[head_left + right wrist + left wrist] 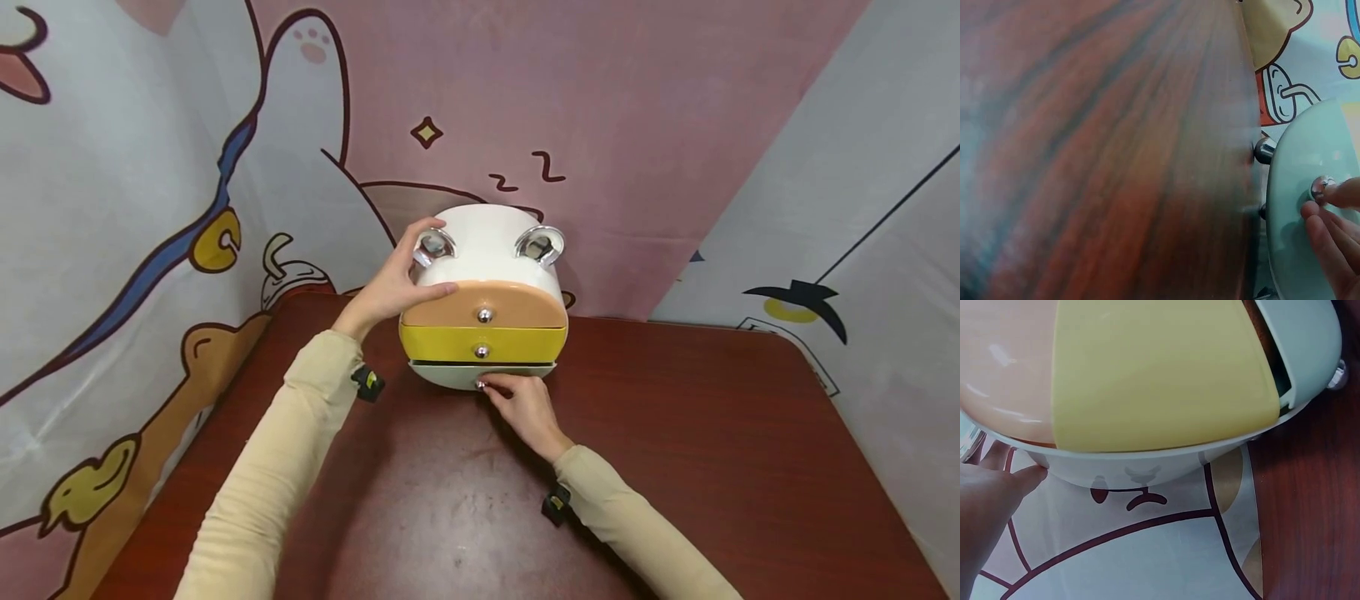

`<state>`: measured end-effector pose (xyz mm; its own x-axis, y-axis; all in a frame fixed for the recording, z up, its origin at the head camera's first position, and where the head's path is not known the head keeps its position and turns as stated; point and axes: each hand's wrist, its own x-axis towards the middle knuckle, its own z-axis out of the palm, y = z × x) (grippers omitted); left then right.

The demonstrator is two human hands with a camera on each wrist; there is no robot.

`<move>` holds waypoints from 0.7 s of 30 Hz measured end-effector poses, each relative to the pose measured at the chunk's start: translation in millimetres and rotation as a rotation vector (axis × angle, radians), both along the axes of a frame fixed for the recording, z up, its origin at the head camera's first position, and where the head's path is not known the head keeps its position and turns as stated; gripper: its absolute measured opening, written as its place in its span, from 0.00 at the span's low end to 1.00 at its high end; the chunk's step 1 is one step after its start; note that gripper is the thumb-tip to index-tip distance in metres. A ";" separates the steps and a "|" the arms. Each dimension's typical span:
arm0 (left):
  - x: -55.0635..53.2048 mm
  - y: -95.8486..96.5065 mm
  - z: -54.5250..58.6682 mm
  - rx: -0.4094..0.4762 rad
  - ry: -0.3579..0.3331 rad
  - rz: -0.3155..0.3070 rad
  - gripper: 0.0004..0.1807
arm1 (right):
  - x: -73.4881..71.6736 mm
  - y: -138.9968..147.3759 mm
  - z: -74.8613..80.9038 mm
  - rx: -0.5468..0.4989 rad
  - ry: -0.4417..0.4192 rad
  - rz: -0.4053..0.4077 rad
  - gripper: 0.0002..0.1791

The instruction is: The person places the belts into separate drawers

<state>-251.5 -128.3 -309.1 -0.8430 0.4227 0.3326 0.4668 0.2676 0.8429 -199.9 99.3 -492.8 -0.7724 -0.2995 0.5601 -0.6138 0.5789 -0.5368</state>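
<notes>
A rounded white drawer box stands at the back of the table, with an orange drawer, a yellow drawer and a pale green drawer stacked in its front. The green one is slightly pulled out; a dark gap shows above it, also in the left wrist view. My right hand pinches the green drawer's silver knob between thumb and finger. My left hand grips the box's upper left side, beside a silver ring-shaped piece, thumb near the orange drawer's top edge.
A reddish-brown wooden table extends in front and to both sides. Directly behind the box hangs a pink and white cartoon-printed cloth. Another silver ring-shaped piece sticks out at the box's upper right.
</notes>
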 end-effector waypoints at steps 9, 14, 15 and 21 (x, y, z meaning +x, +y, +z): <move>-0.4 -1.5 1.1 0.012 -0.024 0.000 0.44 | -3.2 -7.4 1.2 0.059 0.027 -0.082 0.07; -2.8 -2.1 0.7 0.042 -0.034 -0.028 0.44 | -3.0 -10.6 2.0 0.066 0.014 -0.124 0.07; -3.2 -2.2 0.8 0.043 -0.034 -0.032 0.44 | -2.8 -11.1 2.2 0.065 0.016 -0.131 0.08; -3.9 -2.8 1.5 0.026 -0.048 -0.020 0.44 | -3.4 -13.0 2.4 0.069 0.017 -0.164 0.08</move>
